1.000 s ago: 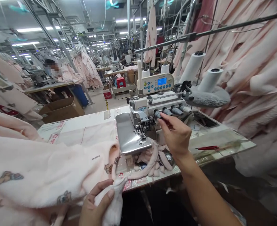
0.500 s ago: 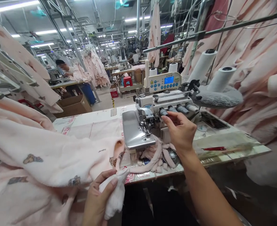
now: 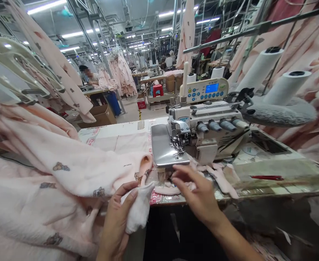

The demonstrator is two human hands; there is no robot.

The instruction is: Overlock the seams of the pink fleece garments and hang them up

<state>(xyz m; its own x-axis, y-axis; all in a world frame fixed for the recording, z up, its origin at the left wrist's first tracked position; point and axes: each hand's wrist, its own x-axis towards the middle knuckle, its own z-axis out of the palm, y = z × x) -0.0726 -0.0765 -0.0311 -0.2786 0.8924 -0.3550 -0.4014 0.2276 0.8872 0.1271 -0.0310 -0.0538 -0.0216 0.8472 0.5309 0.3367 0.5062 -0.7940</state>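
My left hand (image 3: 117, 223) is closed on a white fleece corner of the pale pink printed garment (image 3: 67, 170), which spreads over the table's left side and my lap. My right hand (image 3: 196, 192) is low at the table's front edge, fingers spread and reaching toward the pink fabric offcuts (image 3: 216, 175) under the sewing machine's metal plate (image 3: 164, 148). It holds nothing. The white overlock sewing machine (image 3: 202, 127) stands behind both hands, with its tension knobs (image 3: 219, 125) facing me.
A control panel with a blue screen (image 3: 206, 90) sits on top of the machine. White thread cones (image 3: 259, 67) stand at the right. A red tool (image 3: 266, 177) lies on the table's right. Pink garments hang at left and right. Another person (image 3: 87, 74) works far back left.
My right hand came down from the machine's tension knobs to the offcuts by the front edge. The view shifted left. My left hand kept its hold on the fleece corner.
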